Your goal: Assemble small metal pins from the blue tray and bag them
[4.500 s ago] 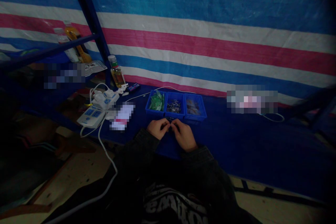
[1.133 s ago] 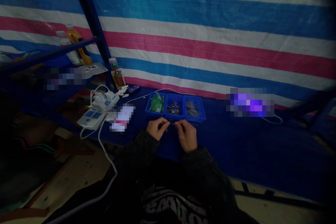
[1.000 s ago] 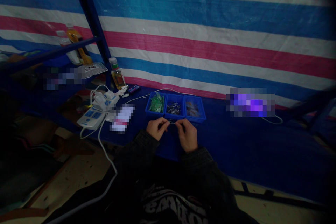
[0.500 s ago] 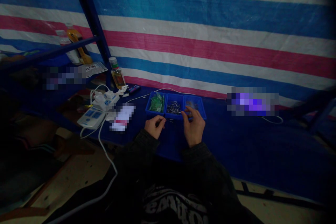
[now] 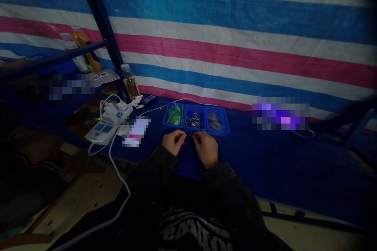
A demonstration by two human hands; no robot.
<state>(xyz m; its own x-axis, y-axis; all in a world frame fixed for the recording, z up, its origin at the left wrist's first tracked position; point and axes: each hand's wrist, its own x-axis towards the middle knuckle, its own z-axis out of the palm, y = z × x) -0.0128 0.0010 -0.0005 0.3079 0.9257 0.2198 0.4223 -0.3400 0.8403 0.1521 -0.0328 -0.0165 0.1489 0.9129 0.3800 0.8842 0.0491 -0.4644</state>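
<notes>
My left hand [image 5: 174, 142] is closed in a pinch just in front of the blue bins. A small, thin metal pin [image 5: 190, 134] sticks out of its fingertips to the right. Thumb and fingers of my right hand [image 5: 207, 149] are pinched together at the pin's other end; whatever they hold is too small to make out. Behind the hands, the left bin [image 5: 165, 126] holds green pieces [image 5: 175, 115] that look like plastic. Many dark metal pins [image 5: 193, 120] lie in the middle bin [image 5: 194, 129]. Small brownish pieces [image 5: 215, 121] are in the right bin [image 5: 226, 127].
Left of the bins lie a blurred phone [image 5: 136, 131] and power strips [image 5: 101, 132] with white cables. A bottle [image 5: 130, 84] stands by the blue frame post. A blurred purple-lit object [image 5: 279, 115] sits at right on the blue table [image 5: 282, 164], before a striped tarp.
My right hand has come from the right bin, left and toward me, to the fingertips of my left hand. Its fingers have closed. My left hand has hardly moved.
</notes>
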